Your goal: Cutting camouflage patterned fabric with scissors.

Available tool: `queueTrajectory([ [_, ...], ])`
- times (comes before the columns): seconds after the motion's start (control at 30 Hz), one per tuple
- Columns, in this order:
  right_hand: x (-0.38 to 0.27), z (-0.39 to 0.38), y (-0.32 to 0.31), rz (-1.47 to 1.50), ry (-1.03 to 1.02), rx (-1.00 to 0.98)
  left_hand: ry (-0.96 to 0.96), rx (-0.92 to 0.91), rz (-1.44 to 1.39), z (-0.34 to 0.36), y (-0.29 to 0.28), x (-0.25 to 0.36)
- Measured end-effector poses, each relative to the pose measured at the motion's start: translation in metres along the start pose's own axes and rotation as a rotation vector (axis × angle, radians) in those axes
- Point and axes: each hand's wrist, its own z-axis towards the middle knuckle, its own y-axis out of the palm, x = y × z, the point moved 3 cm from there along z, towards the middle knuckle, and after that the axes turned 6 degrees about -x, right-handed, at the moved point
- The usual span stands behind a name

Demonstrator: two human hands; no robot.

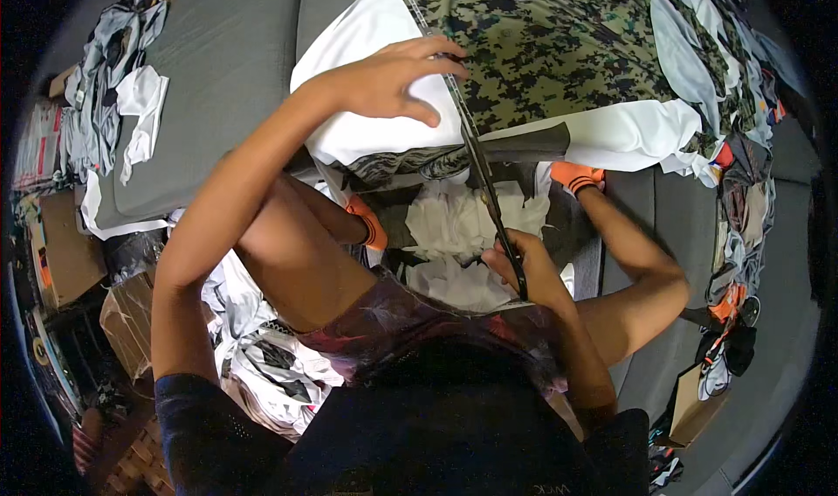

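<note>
Brown cardboard makes up the box (74,251) far to the left of the camo cloth (559,37); what it holds cannot be seen. Another carton (131,326), creased and glossy, sits just nearer the person, and a third box (687,404) stands well to the cloth's right and nearer, with dark and pale bundles (717,374) at its rim. Below the cloth, between the feet in orange socks (578,177), a dark hollow contains crumpled white scraps (467,221); whether it is a bin I cannot tell.

The camo cloth is printed in blocky green, brown and black, with smooth white fabric (642,134) along its near edge. A long, thin, dark strip (487,182) with pale marks runs from the cloth's left edge toward the person. The left hand (410,81) is spread wide, fingers lying across the strip at that edge; the right hand (522,265) is curled around the strip's near end. Soft grey padding (223,68) spreads left of the cloth; limp, tangled grey garments (109,86) lie beyond.
</note>
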Motion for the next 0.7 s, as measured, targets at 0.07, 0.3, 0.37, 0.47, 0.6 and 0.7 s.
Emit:
queueTrajectory([
  [0.07, 0.001, 0.001, -0.002, 0.017, 0.015, 0.015, 0.034, 0.085, 0.142, 0.003, 0.009, 0.003],
  [0.3, -0.01, 0.006, 0.005, -0.007, 0.109, 0.079, 0.003, 0.131, 0.355, -0.003, 0.009, 0.001],
  [0.37, -0.014, 0.006, 0.005, -0.007, 0.04, 0.073, -0.005, 0.15, 0.341, -0.004, 0.008, 0.0],
  [0.47, -0.015, 0.006, 0.004, -0.073, 0.096, 0.076, -0.027, 0.189, 0.295, -0.004, 0.007, -0.004],
  [0.6, -0.019, 0.005, 0.004, -0.079, 0.06, 0.098, -0.05, 0.226, 0.278, -0.013, 0.006, -0.012],
  [0.7, -0.02, 0.002, 0.002, -0.068, 0.078, 0.109, -0.055, 0.237, 0.275, -0.013, 0.006, -0.013],
])
